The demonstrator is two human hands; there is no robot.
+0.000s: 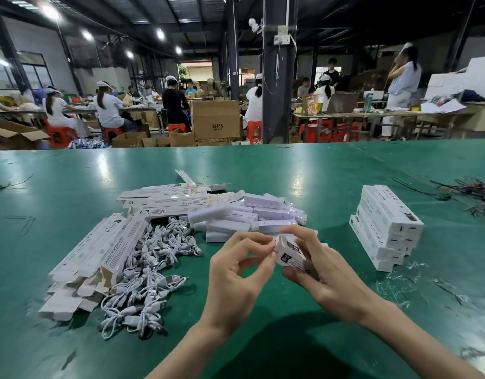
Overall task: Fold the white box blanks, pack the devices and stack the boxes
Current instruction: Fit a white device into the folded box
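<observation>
right hand point(328, 283): wrapped round the body of a small white box point(289, 255); box is held just above the table, tilted end-up toward the other hand so the open end can be worked.
left hand point(240, 272): thumb and forefinger pinched on the end flap point(275, 242), other fingers curled; judged to be tucking the flap shut.
step: one box being closed; whether a device is already inside can't be told.
plastic scraps point(397, 288): scattered right of the hands, likely discarded wrapping.
cables point(142, 285): white coiled heap to the left, in easy reach for packing.
box blanks point(99, 255): flat and fanned out, touching the cable heap on its left; more are piled behind it.
devices point(252, 214): loose white bars heaped just beyond the hands, central so either hand can reach them.
stack point(386, 222): finished boxes layered at right, well apart from the loose parts.
table point(263, 165): green surface, bare beyond the piles.
loose wires point(471, 191): far right edge, not part of this job.
</observation>
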